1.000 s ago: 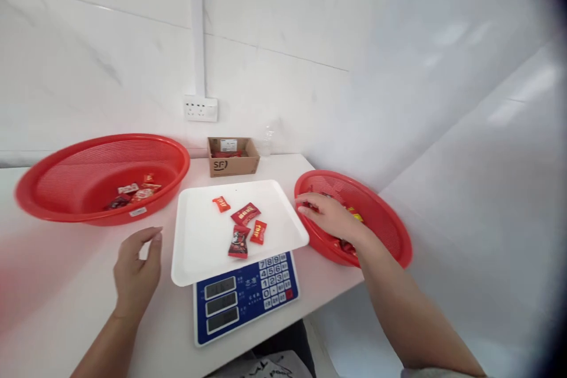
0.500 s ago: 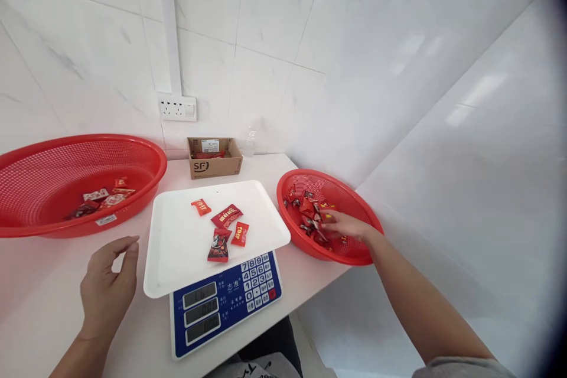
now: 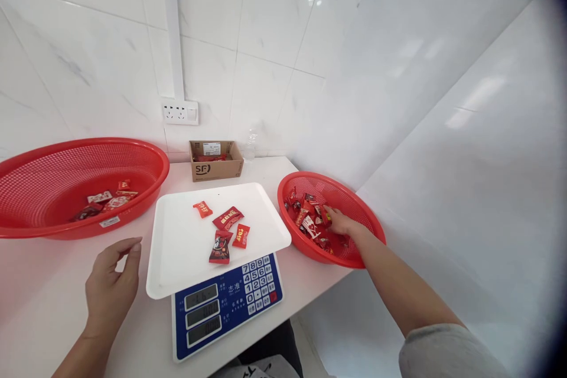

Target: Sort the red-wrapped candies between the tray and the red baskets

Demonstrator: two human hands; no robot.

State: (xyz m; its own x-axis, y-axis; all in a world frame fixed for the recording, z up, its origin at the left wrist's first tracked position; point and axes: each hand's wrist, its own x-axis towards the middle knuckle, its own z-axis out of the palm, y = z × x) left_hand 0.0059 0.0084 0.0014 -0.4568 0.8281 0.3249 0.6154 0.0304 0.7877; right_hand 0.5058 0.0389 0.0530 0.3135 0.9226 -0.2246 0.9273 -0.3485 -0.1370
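My left hand (image 3: 110,283) hovers left of the white tray (image 3: 170,260), fingers curled and thumb tip close against the index finger, with nothing visible in it. On the tray lie several red wrapped candies (image 3: 220,247). Beneath it sits a blue weighing scale (image 3: 234,295) with a keypad and three displays. Reaching into the right red basket (image 3: 367,224), my right hand (image 3: 339,221) has its fingertips closed at a red and yellow wrapped candy (image 3: 326,216). Other wrapped candies (image 3: 310,226) lie beside it, one of them white and red; the hand partly hides the pile.
A larger red basket (image 3: 150,192) with several wrapped candies stands at the left. At the back are a small cardboard box (image 3: 217,171) with red packets inside and a clear plastic bottle (image 3: 250,146). A wall socket (image 3: 180,112) is above the table.
My right hand has shifted slightly right within the basket, and a white and red candy now shows beside it. My left hand and the candies on the tray look unchanged.
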